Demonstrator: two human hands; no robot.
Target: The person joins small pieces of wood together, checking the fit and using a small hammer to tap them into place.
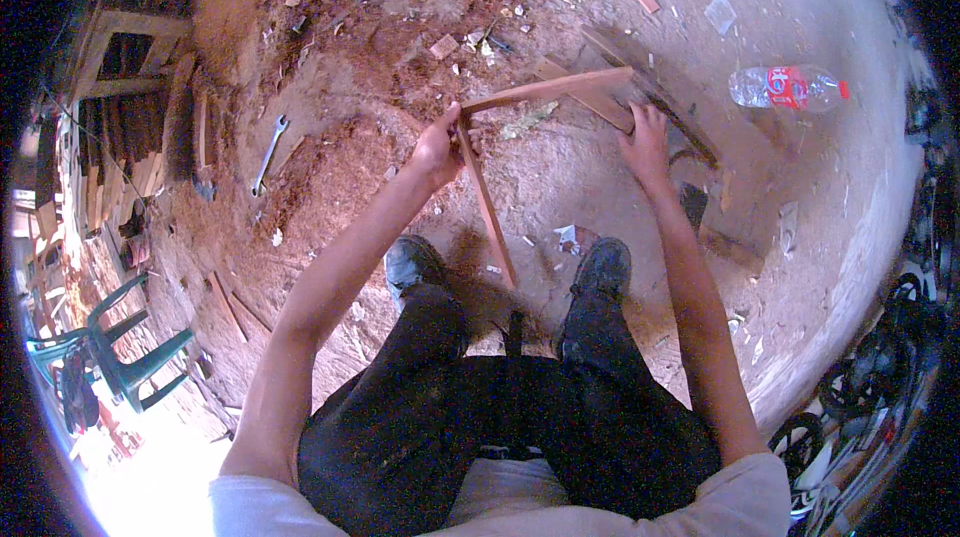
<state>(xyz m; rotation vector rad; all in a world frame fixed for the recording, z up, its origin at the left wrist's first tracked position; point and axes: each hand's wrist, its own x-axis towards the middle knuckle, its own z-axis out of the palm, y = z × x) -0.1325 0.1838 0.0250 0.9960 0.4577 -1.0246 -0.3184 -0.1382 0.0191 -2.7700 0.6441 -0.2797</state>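
My left hand [438,152] is closed around the corner where two narrow wooden strips meet. One wooden strip [545,89] stretches right from it; the other wooden strip [487,202] slants down between my shoes. My right hand [647,145] is at the near end of a short wooden board [590,97], its thumb and fingers about that end. The far part of this board passes beneath the right-going strip. Just beyond my right hand, a long dark wooden piece [672,109] lies on the ground.
A metal wrench [269,155] lies to the left, a plastic bottle [787,88] to the right. Green plastic chairs [135,357] stand at the lower left, near stacked timber [125,152]. Scraps litter the dirt floor [345,177]. Dark wheeled objects [870,357] line the right edge.
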